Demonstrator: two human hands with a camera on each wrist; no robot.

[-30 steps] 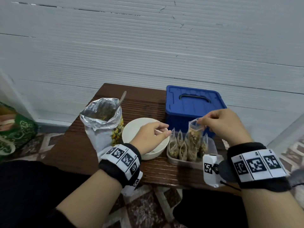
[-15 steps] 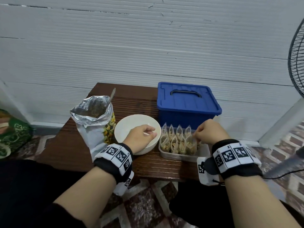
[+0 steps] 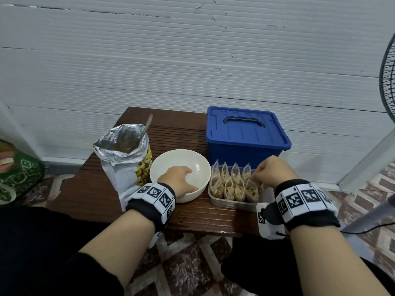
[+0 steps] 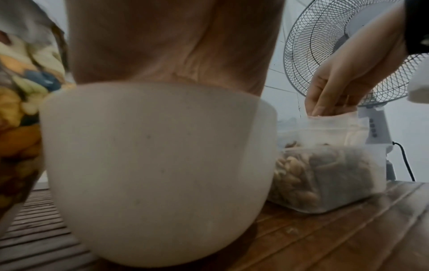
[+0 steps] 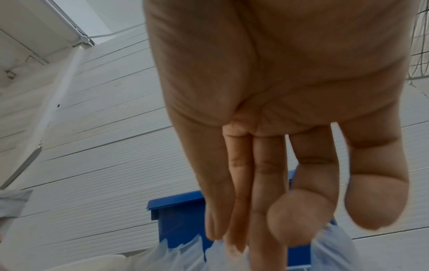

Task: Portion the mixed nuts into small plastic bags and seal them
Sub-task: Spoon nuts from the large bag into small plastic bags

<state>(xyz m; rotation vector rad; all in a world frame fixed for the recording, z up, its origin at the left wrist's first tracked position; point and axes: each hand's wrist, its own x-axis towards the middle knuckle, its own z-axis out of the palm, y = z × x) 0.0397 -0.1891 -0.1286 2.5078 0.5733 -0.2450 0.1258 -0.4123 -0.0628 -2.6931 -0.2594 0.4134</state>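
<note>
Several small clear bags of mixed nuts point(image 3: 232, 184) stand in a clear plastic container point(image 3: 235, 203) on the wooden table. My right hand point(image 3: 254, 178) is lowered over the container's right end, its fingertips point(image 4: 321, 110) pinching the top of the front right bag point(image 4: 332, 128). In the right wrist view my right hand point(image 5: 223, 240) points down with thumb and forefinger together at the plastic. My left hand point(image 3: 181, 178) reaches into the white bowl point(image 3: 162, 165), where its fingers are hidden. An open foil bag of nuts point(image 3: 119, 174) with a spoon point(image 3: 147, 124) stands to the left.
A blue lidded box point(image 3: 245, 135) sits behind the container, against the white wall. A standing fan point(image 4: 336, 45) is off the table's right side. The table's front edge point(image 3: 203, 221) is close to my wrists. Green cloth point(image 3: 19, 176) lies on the floor at the left.
My right hand has lowered the filled bag from above the container down into its right end. My left hand has dropped from the bowl's rim into the bowl.
</note>
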